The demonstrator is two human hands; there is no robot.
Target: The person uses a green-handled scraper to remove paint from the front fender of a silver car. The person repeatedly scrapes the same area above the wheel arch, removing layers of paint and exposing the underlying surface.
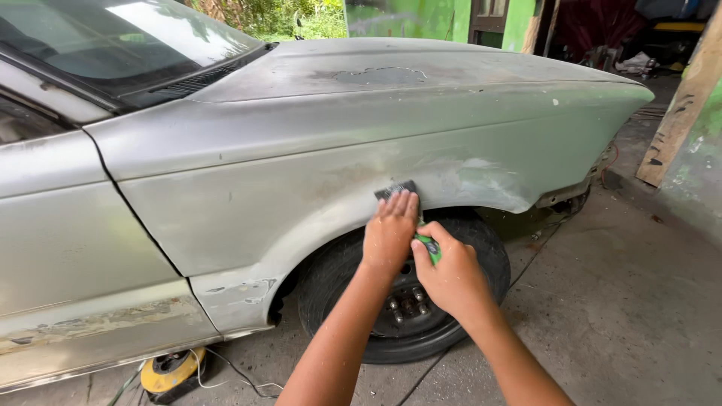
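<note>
A silver car's front fender (301, 158) fills the view, with dull sanded patches above the wheel arch. My left hand (389, 233) presses a dark sheet of sandpaper (396, 189) flat against the fender just over the arch. My right hand (450, 274) is closed around a small green object (430, 247), held right beside the left hand, in front of the black tyre (481, 248).
The car's door (68, 248) has peeling paint along its lower edge. A yellow power tool (171, 370) with a white cord lies on the concrete floor (624, 301) under the sill. A wooden post (681, 105) and green wall stand at the right.
</note>
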